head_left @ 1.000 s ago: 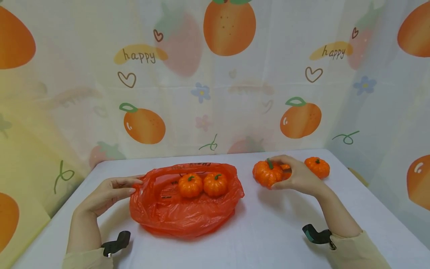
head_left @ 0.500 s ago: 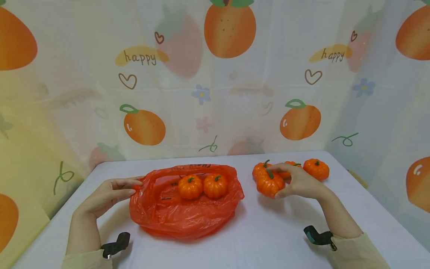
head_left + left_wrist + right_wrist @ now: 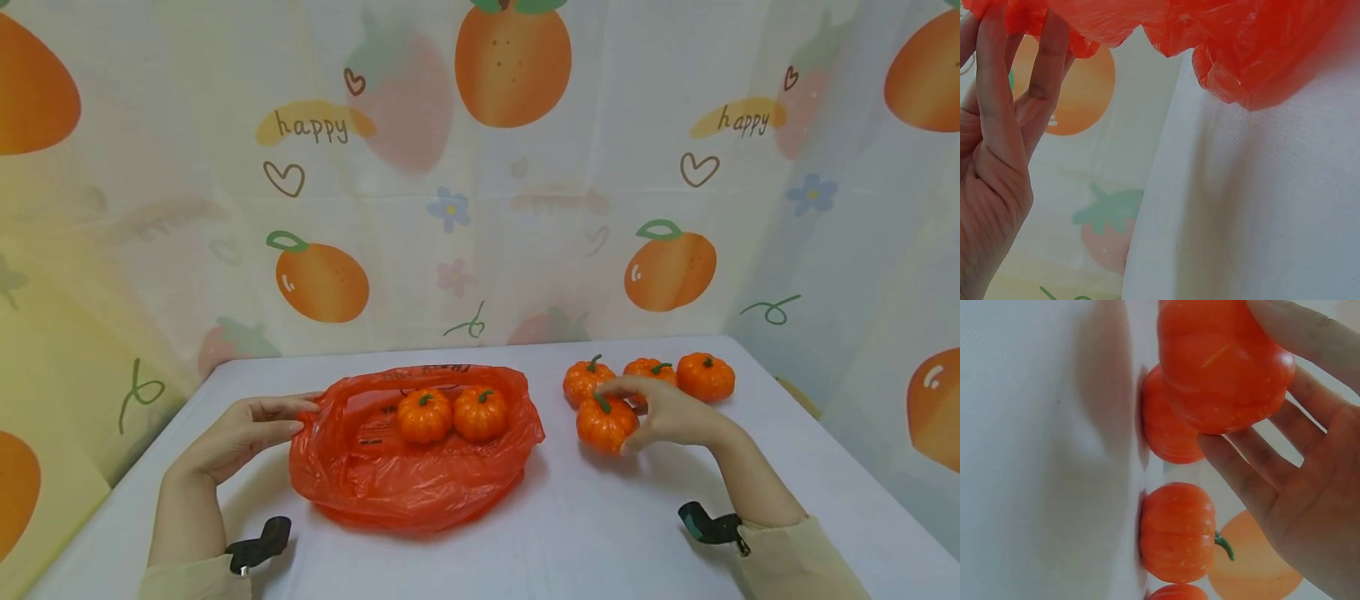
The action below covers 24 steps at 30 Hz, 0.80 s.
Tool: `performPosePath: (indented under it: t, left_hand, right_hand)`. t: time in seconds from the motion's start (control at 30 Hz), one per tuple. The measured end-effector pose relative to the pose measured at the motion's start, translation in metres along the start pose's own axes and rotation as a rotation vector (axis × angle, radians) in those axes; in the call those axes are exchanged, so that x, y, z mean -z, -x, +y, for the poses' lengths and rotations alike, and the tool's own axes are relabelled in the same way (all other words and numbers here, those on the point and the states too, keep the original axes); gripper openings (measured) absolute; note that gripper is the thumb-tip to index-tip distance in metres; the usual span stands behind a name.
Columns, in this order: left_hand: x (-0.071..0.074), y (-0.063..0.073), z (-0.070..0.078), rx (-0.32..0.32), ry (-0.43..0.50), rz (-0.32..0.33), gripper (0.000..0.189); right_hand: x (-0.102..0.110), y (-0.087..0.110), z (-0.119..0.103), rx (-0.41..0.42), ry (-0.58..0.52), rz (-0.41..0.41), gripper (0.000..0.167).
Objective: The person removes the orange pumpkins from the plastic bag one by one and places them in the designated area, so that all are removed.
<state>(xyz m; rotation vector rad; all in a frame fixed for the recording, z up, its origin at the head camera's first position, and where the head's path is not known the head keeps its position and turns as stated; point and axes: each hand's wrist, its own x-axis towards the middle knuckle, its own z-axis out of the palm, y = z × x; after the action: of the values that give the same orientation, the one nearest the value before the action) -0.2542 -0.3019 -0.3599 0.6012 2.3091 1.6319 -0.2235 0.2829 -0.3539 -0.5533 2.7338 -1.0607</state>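
A red plastic bag (image 3: pixel 420 492) lies on the table with its mouth spread, and two small orange pumpkins (image 3: pixel 424 417) sit inside. My left hand (image 3: pixel 232 433) pinches the bag's left rim between thumb and fingers; in the left wrist view its fingertips (image 3: pixel 991 19) meet the crinkled plastic. To the right of the bag, my right hand (image 3: pixel 667 412) grips another small pumpkin (image 3: pixel 606 425) with a green stem. The right wrist view shows this held pumpkin (image 3: pixel 1222 369) raised off the table, thumb on one side and fingers on the other.
Behind the right hand stand three more small pumpkins: one at the left (image 3: pixel 588 382), one in the middle (image 3: pixel 649 368), partly hidden, and one at the right (image 3: pixel 707 377). A white cloth covers the table (image 3: pixel 525 550). A fruit-print curtain (image 3: pixel 510 208) hangs behind it.
The right hand has drawn its pumpkin toward me, away from the row behind, uncovering the left and middle pumpkins there. Left hand and bag look the same.
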Motion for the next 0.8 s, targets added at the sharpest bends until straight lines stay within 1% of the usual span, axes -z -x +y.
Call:
performPosePath:
  t: [0.2,0.3,0.43,0.6,0.7,0.8]
  left_hand:
    - [0.0008,0.0000,-0.0009,-0.017,0.007,-0.012,0.032]
    - [0.0006,-0.0004,-0.0016,-0.003,0.004,-0.001,0.033]
    - [0.0007,-0.0002,-0.0018,-0.003,-0.002,0.003,0.033]
    - [0.0002,0.0002,-0.0020,-0.029,0.022,-0.011,0.031]
    - [0.0007,0.0001,-0.0031,-0.045,0.032,-0.024,0.031]
    - [0.0012,-0.0001,-0.0037,-0.046,0.020,-0.021,0.031]
  right_hand:
    - [-0.0014,-0.0021,0.0059,0.017,-0.002,-0.048,0.067]
    - [-0.0017,-0.0028,0.0074,0.011,-0.007,-0.063,0.066]
    - [-0.0018,-0.0039,0.0076,-0.006,-0.015,-0.074,0.065]
    - [-0.0035,-0.0050,0.0080,-0.042,-0.045,-0.089,0.065]
    - [-0.0046,-0.0053,0.0094,-0.047,-0.060,-0.094,0.065]
    - [-0.0051,-0.0054,0.0109,-0.043,-0.061,-0.091,0.065]
